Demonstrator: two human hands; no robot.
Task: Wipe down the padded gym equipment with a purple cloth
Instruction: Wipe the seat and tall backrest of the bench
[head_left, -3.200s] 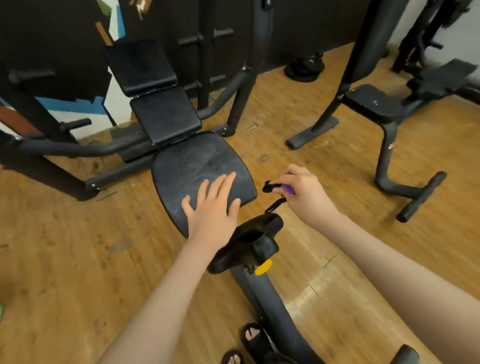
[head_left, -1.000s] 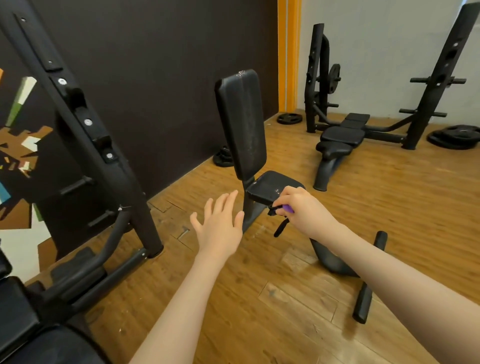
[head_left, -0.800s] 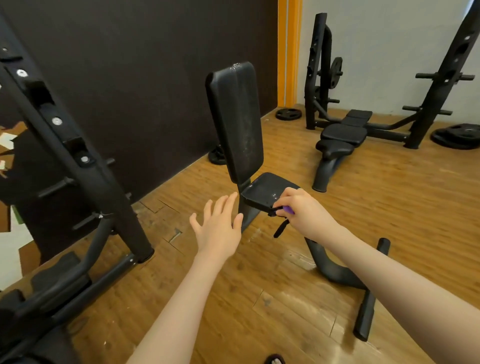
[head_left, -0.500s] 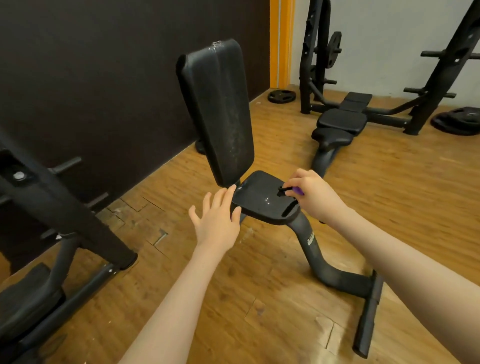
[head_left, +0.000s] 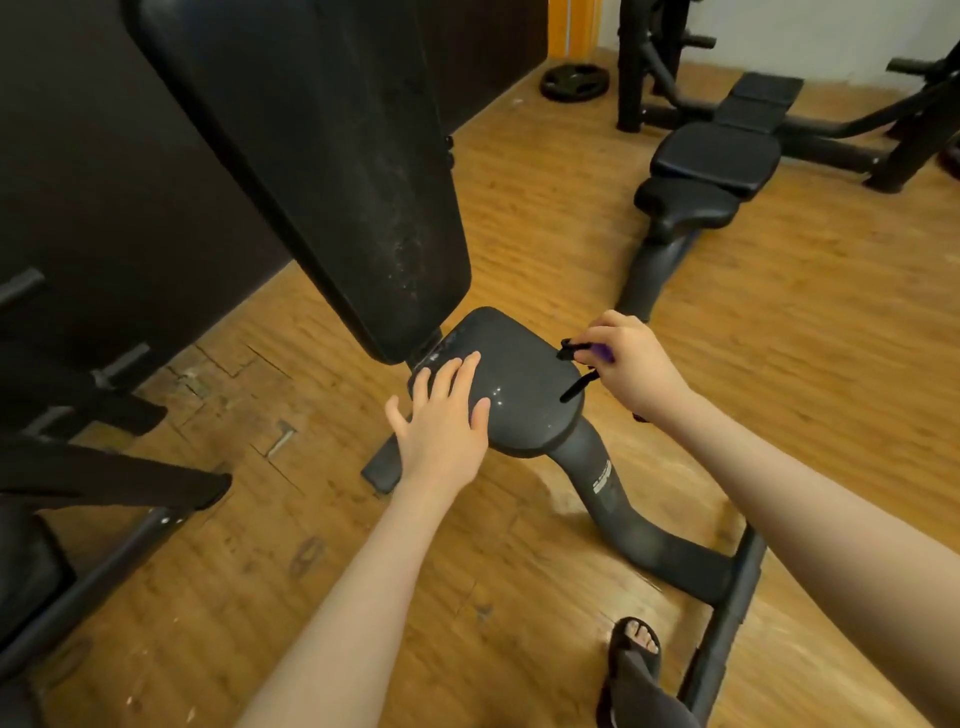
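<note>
While the person stands over the black padded upright bench (head_left: 519, 384), the left hand (head_left: 441, 421) lies flat, fingers straight and slightly spread, over the left part of the bench's rounded seat pad, fingertips pointing toward the foot of the tall, tilted black backrest pad (head_left: 322, 156); whether the palm presses on the pad or hovers just above it cannot be told. The right hand (head_left: 631, 364) is clenched round a small purple cloth (head_left: 602, 354), of which only a sliver shows between thumb and forefinger, together with a thin black strap-like piece (head_left: 574, 387) that hangs from the fist. Cloth and fist sit at the right edge of the seat pad, just beside it, apart from the left hand. Below the seat a curved dark grey steel support (head_left: 613, 499) runs down to a floor bar on the wooden plank floor (head_left: 779, 338). Beyond, a second black flat padded bench (head_left: 717, 156) stands well apart, near a black weight plate (head_left: 574, 80) lying on the floor.
</note>
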